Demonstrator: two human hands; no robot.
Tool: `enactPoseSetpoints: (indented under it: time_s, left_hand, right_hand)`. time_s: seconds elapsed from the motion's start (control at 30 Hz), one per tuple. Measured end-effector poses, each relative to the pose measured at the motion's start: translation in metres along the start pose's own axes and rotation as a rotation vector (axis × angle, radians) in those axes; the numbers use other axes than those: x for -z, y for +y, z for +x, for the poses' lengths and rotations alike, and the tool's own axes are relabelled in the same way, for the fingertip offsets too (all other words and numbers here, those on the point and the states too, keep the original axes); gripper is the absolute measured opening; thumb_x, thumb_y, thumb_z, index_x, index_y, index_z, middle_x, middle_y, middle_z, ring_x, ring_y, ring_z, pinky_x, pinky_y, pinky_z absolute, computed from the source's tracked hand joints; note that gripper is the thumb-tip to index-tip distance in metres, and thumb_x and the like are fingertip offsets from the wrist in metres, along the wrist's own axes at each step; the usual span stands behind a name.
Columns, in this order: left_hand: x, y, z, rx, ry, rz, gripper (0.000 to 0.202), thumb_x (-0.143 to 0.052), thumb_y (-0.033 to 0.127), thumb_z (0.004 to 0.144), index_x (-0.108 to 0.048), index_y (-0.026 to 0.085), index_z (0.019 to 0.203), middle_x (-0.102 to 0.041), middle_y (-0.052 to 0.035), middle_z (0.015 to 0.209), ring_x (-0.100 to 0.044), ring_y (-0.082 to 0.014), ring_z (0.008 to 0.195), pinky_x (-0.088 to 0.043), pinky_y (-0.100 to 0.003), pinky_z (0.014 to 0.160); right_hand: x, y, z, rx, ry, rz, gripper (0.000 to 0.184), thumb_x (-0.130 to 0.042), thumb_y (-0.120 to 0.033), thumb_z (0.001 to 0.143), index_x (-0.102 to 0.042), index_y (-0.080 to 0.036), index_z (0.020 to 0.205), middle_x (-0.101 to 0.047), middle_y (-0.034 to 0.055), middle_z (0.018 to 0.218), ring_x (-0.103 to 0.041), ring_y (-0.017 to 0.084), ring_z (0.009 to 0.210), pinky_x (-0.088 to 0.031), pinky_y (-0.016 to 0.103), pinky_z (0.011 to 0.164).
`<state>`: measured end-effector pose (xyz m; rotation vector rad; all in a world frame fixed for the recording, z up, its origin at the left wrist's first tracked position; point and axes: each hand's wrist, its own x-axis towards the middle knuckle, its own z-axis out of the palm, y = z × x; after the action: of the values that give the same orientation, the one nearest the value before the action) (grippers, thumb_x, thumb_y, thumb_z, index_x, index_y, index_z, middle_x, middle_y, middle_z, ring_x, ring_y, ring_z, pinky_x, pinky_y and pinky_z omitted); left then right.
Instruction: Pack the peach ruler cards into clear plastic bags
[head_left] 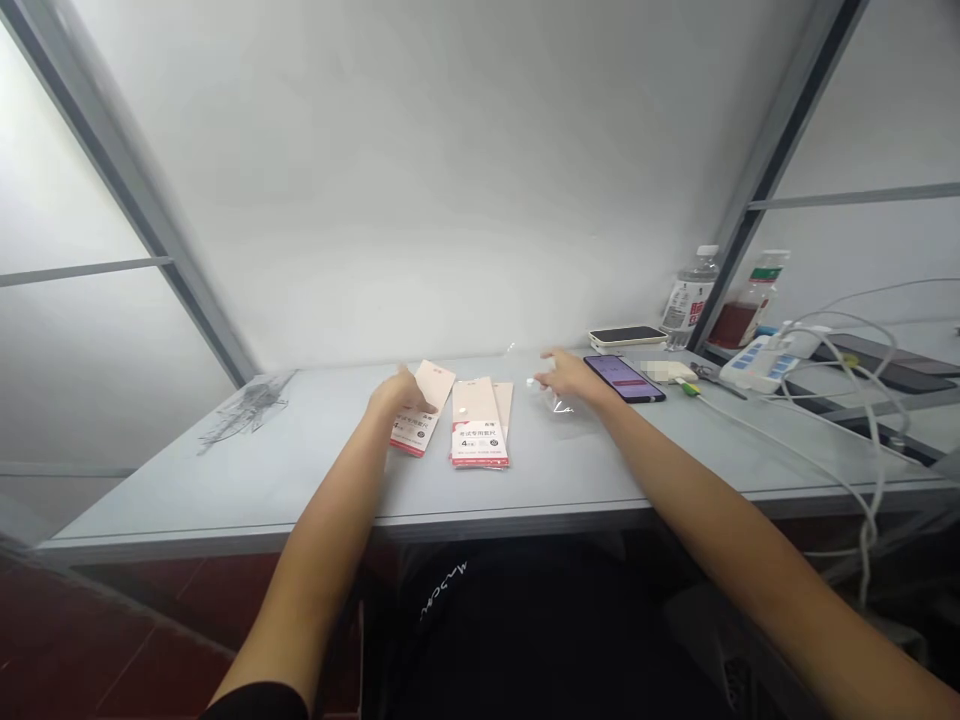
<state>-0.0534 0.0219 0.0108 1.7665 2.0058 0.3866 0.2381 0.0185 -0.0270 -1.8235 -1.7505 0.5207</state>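
Observation:
My left hand (397, 393) grips a pale pink ruler set packet (411, 430) with a white and red label, its thumb across the front. The packet lies tilted to the left on the grey table. Just right of it, more packets of the same kind (475, 425) overlap in a small pile, not held. My right hand (568, 376) reaches over the table with its fingers apart, touching or just above a clear plastic bag (564, 412). The bag is hard to see apart from its bright glints.
Right of my right hand lie a phone with its screen lit (624, 380), another phone (628, 337), and a white charger (670, 373) with a cable. A water bottle (688, 300), a bottle of dark red liquid (750, 305) and a power strip (763, 362) with tangled cables stand beyond.

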Motion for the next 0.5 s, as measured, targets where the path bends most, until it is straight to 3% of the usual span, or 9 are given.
enactPoseSetpoints:
  time_s: [0.1,0.13,0.23,0.33,0.4,0.5]
  left_hand:
    - [0.000,0.003,-0.002,0.009,0.040,-0.021,0.089,-0.079,0.027,0.046,-0.037,0.020,0.124,-0.066,-0.0144,0.091,-0.064,-0.0300,0.077,-0.045,-0.035,0.065]
    - [0.001,0.004,-0.004,-0.060,0.075,-0.097,0.087,-0.078,0.027,0.050,-0.034,0.022,0.126,-0.067,-0.0119,0.091,-0.064,-0.0269,0.073,-0.045,-0.033,0.063]
    - [-0.001,0.015,-0.013,-0.309,0.154,-0.458,0.085,-0.074,0.030,0.058,-0.028,0.025,0.130,-0.066,-0.0079,0.094,-0.064,-0.0202,0.067,-0.047,-0.029,0.059]
    - [-0.009,0.031,-0.022,-0.460,0.052,-0.820,0.065,-0.072,0.037,0.063,-0.040,0.019,0.117,-0.066,-0.0079,0.093,-0.063,-0.0172,0.065,-0.048,-0.028,0.057]
    - [-0.018,0.041,-0.026,-0.513,0.012,-0.911,0.048,-0.070,0.041,0.065,-0.048,0.016,0.099,-0.066,-0.0069,0.083,-0.062,-0.0154,0.061,-0.048,-0.027,0.055]
    - [-0.029,0.048,-0.029,-0.590,0.165,-0.943,0.040,-0.062,0.046,0.071,-0.047,0.019,0.095,-0.063,-0.0020,0.072,-0.058,-0.0125,0.054,-0.044,-0.023,0.049]
  right_hand:
    - [0.002,-0.009,-0.007,0.080,0.099,0.134,0.073,-0.059,-0.020,0.072,-0.025,-0.017,0.136,-0.068,0.0036,0.084,-0.053,0.010,0.048,-0.045,0.026,0.060]
    - [0.002,-0.012,-0.010,0.114,0.141,0.178,0.073,-0.059,-0.020,0.072,-0.025,-0.019,0.137,-0.068,0.0036,0.087,-0.052,0.009,0.047,-0.046,0.025,0.059]
    - [0.000,-0.021,-0.019,0.189,0.239,0.263,0.060,-0.054,-0.020,0.075,-0.035,-0.025,0.133,-0.066,0.0029,0.089,-0.048,0.008,0.043,-0.045,0.025,0.051]
    - [-0.007,-0.031,-0.025,0.251,0.286,0.321,0.041,-0.051,-0.022,0.076,-0.053,-0.024,0.117,-0.066,0.0028,0.090,-0.050,0.008,0.044,-0.045,0.025,0.049]
    - [-0.013,-0.038,-0.028,0.314,0.269,0.352,0.026,-0.050,-0.023,0.075,-0.064,-0.020,0.097,-0.066,0.0038,0.092,-0.052,0.009,0.047,-0.045,0.026,0.052]
    - [-0.021,-0.047,-0.032,0.391,0.132,0.432,0.022,-0.048,-0.023,0.075,-0.068,-0.018,0.083,-0.068,0.0034,0.086,-0.052,0.009,0.046,-0.044,0.026,0.052]
